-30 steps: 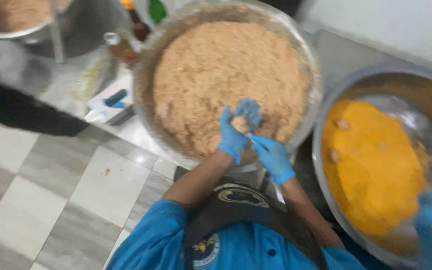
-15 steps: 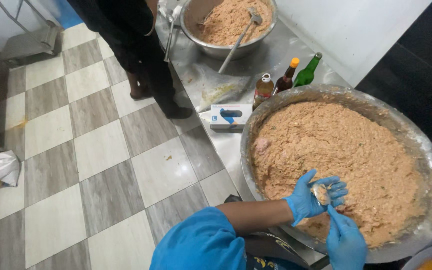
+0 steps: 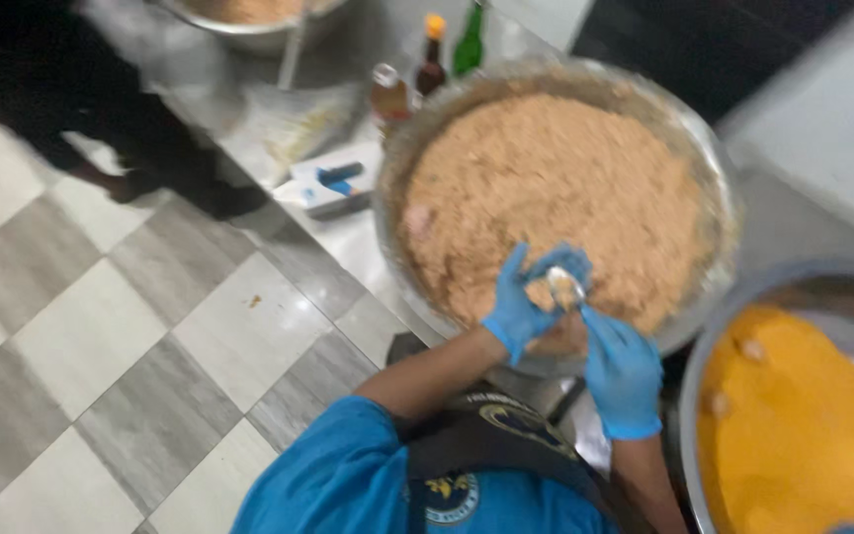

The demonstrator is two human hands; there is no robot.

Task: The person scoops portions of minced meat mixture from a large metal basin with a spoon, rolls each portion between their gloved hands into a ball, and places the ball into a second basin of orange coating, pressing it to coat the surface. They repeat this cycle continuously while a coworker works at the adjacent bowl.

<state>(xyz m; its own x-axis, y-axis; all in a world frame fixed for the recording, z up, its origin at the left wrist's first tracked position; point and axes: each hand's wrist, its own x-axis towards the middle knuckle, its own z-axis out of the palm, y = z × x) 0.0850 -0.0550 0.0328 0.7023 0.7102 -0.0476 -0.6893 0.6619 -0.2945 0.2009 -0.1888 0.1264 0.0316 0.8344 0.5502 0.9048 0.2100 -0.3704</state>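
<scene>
The whole head view is smeared by motion, so edges run soft. The orange-filled bowl [image 3: 793, 425] at four o'clock is cut off by the right and bottom edges. A second metal bowl [image 3: 249, 20] at eleven o'clock is cropped by the top edge. The bottles [image 3: 432, 54] at twelve o'clock are too blurred to read. The small lump between the left hand [image 3: 526, 302] and right hand [image 3: 620, 371] cannot be made out; the right fingertips are hidden behind it.
</scene>
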